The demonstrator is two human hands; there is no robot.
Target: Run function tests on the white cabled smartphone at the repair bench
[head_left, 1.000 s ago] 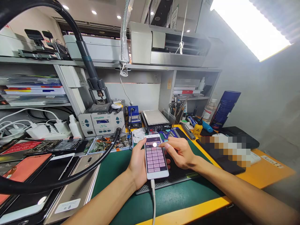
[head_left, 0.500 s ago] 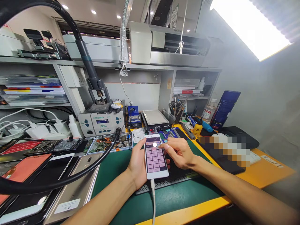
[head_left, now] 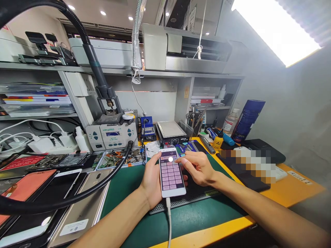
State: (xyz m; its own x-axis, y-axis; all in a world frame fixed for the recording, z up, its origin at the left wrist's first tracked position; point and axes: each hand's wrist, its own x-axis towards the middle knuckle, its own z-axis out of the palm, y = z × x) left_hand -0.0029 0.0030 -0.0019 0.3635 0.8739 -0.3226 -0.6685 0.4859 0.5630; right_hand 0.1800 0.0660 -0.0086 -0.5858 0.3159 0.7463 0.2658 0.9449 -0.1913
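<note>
A white smartphone (head_left: 172,174) with a lit screen of pinkish tiles is held upright in my left hand (head_left: 151,179), whose thumb lies along its left edge. The fingers wrapped behind it are partly hidden. My right hand (head_left: 198,167) holds nothing; its index finger reaches to the screen's right side near a bright round spot, thumb apart, other fingers curled. Whether the fingertip touches the glass I cannot tell. A white cable (head_left: 169,217) runs from the phone's bottom edge toward me. Beneath lie a black perforated pad (head_left: 157,207) and a green mat (head_left: 124,199).
Several phones, one gold (head_left: 88,199), lie at left under a curving black hose (head_left: 77,198). Behind are a parts tray (head_left: 106,165), a rework station (head_left: 111,134) and a flat heating plate (head_left: 172,129). Right stand a yellow bottle (head_left: 218,143) and a dark slab (head_left: 243,172).
</note>
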